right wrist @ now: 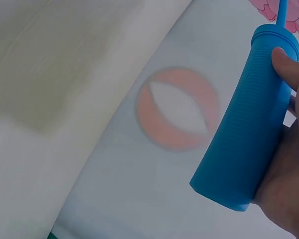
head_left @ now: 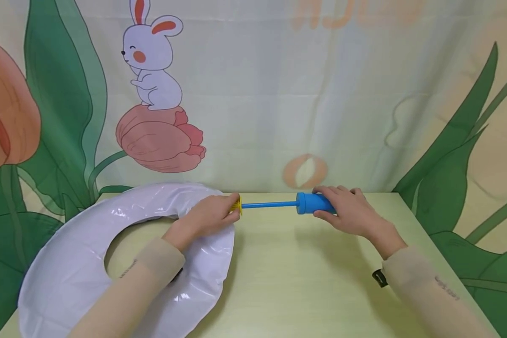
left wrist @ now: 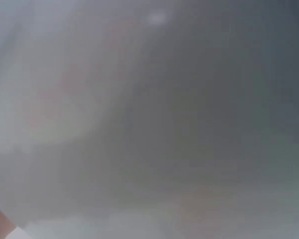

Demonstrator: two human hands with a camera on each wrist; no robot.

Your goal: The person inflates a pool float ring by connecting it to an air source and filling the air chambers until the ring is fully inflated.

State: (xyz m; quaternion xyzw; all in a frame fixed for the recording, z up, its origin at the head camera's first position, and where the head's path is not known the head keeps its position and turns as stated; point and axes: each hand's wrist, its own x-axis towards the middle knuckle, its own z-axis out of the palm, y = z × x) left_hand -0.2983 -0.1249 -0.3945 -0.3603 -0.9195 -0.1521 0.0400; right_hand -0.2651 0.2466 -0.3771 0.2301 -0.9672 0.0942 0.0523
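A blue hand pump (head_left: 314, 203) is held level above the table, its thin blue rod (head_left: 270, 204) pulled out to the left. My right hand (head_left: 350, 211) grips the pump's barrel; in the right wrist view the thumb lies along the blue barrel (right wrist: 244, 119). At the rod's other end, my left hand (head_left: 209, 213) holds a yellow ridged end piece (head_left: 238, 205), partly hidden by the fingers. Beneath the left hand and forearm lies a shiny pale-lilac swim ring (head_left: 67, 277), wrinkled along its inner edge. The left wrist view is mostly a grey blur.
A pale yellow-green table (head_left: 274, 281) carries everything. Behind it hangs a curtain (head_left: 253, 103) printed with a rabbit, tulips and leaves. The ring covers the table's left part and reaches past the front of the head view.
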